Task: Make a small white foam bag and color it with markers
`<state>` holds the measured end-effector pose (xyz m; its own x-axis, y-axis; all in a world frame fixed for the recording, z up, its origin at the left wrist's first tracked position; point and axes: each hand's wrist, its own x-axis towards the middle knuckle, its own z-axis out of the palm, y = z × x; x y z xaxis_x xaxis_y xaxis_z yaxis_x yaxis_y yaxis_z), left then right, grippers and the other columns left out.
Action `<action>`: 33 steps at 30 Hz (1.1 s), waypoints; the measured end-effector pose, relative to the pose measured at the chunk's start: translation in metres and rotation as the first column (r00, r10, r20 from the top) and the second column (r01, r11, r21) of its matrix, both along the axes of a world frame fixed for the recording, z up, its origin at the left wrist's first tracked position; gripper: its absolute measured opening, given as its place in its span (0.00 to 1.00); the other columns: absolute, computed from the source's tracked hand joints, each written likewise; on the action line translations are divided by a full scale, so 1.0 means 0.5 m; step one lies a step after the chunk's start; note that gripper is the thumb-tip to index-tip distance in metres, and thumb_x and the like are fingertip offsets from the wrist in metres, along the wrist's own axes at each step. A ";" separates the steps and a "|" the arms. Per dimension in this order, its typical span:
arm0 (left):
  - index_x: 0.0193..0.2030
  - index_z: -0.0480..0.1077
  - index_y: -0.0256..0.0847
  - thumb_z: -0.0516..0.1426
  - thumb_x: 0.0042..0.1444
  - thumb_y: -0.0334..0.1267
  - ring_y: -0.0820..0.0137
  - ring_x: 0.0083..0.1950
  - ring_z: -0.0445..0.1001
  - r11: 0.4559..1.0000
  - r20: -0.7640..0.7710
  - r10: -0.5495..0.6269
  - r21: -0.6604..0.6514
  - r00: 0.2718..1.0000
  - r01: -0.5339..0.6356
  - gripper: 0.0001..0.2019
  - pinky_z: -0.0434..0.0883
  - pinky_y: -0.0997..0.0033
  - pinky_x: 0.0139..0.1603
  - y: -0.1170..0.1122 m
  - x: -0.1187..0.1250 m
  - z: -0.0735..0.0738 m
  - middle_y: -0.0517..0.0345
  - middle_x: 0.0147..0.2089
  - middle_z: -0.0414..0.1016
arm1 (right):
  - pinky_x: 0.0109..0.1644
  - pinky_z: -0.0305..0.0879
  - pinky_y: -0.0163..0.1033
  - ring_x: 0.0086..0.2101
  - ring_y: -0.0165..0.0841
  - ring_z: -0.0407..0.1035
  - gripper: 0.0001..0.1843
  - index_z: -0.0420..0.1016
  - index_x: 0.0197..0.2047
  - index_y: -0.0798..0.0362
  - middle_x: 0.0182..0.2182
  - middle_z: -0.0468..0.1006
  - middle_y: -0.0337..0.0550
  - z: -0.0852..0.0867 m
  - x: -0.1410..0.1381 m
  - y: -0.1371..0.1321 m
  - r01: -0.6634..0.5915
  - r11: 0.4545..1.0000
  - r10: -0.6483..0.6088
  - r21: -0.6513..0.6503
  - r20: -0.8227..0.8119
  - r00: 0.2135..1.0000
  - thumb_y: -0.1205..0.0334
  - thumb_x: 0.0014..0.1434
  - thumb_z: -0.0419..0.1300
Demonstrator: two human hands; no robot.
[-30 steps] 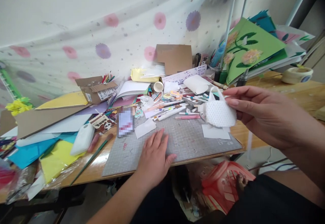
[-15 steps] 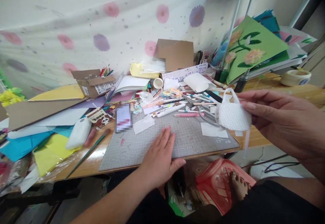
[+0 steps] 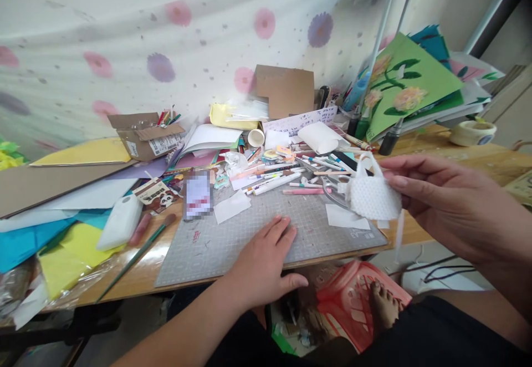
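Observation:
Between the thumb and fingers of my right hand (image 3: pixel 440 203) is a small white bag (image 3: pixel 373 196) with two looped handles and a dimpled surface. A thin pale strip (image 3: pixel 399 239) dangles below its right side. My left hand (image 3: pixel 266 261) rests at the front edge of the grey cutting mat (image 3: pixel 199 261), fingers extended and thumb apart, holding nothing. Behind the bag, partly covered by it, lie metal scissors (image 3: pixel 332 190). White paper pieces (image 3: pixel 347 217) lie on the mat, one close to the bag.
Pens and markers (image 3: pixel 276 183) crowd the mat's far side, near a phone (image 3: pixel 197 195). A green-handled brush (image 3: pixel 135 259) and coloured papers (image 3: pixel 78 256) lie left. At the back stand a cardboard box (image 3: pixel 152 137) and bottles (image 3: pixel 389 138). A red plastic stool (image 3: pixel 344 306) is below the table.
The bag in my right hand has shifted slightly left and tilted a little. My left hand stays near the mat's edge. The whole view has moved slightly.

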<state>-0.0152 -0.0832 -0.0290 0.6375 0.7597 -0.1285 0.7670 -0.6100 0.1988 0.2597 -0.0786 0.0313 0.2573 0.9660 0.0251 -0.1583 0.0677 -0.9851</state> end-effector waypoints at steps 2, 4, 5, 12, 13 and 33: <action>0.65 0.59 0.38 0.55 0.57 0.55 0.55 0.66 0.58 0.999 0.073 -0.026 0.043 0.997 0.023 0.34 0.61 0.56 0.64 0.014 -0.013 0.007 0.45 0.66 0.61 | 0.31 0.69 0.28 0.34 0.32 0.69 0.22 0.80 0.36 0.50 0.30 0.74 0.39 0.000 0.003 -0.003 0.013 1.000 -0.013 -0.012 0.016 1.000 0.55 0.35 0.75; 0.61 0.65 0.38 0.54 0.61 0.46 0.59 0.58 0.66 0.996 0.112 -0.014 0.087 0.994 0.004 0.24 0.66 0.59 0.59 0.029 -0.020 0.012 0.47 0.58 0.69 | 0.30 0.68 0.28 0.33 0.31 0.69 0.22 0.80 0.36 0.49 0.30 0.74 0.39 -0.002 0.010 -0.006 0.022 1.000 -0.021 -0.020 0.023 0.999 0.55 0.35 0.75; 0.58 0.67 0.38 0.54 0.62 0.42 0.60 0.55 0.68 0.994 0.118 0.003 0.104 0.993 -0.015 0.20 0.67 0.59 0.57 0.037 -0.022 0.013 0.48 0.54 0.71 | 0.29 0.68 0.27 0.32 0.31 0.68 0.22 0.80 0.36 0.49 0.30 0.74 0.39 -0.003 0.014 -0.008 0.024 0.999 -0.023 -0.023 0.024 0.999 0.55 0.35 0.75; 0.46 0.73 0.39 0.54 0.60 0.33 0.59 0.46 0.66 0.987 0.136 0.001 0.161 0.991 -0.023 0.10 0.67 0.57 0.50 0.075 -0.013 0.006 0.50 0.44 0.71 | 0.30 0.68 0.23 0.31 0.28 0.67 0.20 0.80 0.36 0.50 0.29 0.75 0.40 -0.021 0.038 -0.009 0.033 0.999 -0.033 -0.010 0.022 0.999 0.58 0.37 0.74; 0.44 0.73 0.39 0.53 0.60 0.30 0.60 0.45 0.66 0.986 0.141 -0.004 0.165 0.990 -0.019 0.09 0.67 0.58 0.49 0.077 -0.012 0.004 0.51 0.43 0.71 | 0.30 0.68 0.23 0.31 0.27 0.67 0.20 0.80 0.36 0.50 0.30 0.76 0.40 -0.022 0.040 -0.009 0.039 0.999 -0.039 -0.012 0.020 0.999 0.58 0.37 0.74; 0.32 0.69 0.41 0.55 0.54 0.28 0.67 0.41 0.72 0.998 0.413 0.030 0.043 0.910 -0.052 0.04 0.71 0.67 0.44 0.047 -0.032 -0.011 0.57 0.37 0.73 | 0.30 0.70 0.26 0.33 0.31 0.69 0.21 0.81 0.35 0.48 0.32 0.77 0.43 -0.024 0.027 -0.002 0.047 0.999 -0.046 -0.022 0.051 0.998 0.55 0.34 0.75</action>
<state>-0.0312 -0.0597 -0.0343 0.5935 0.7846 0.1792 0.6480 -0.5979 0.4719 0.2733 -0.0798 0.0191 0.3005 0.9536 0.0170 -0.1055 0.0509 -0.9931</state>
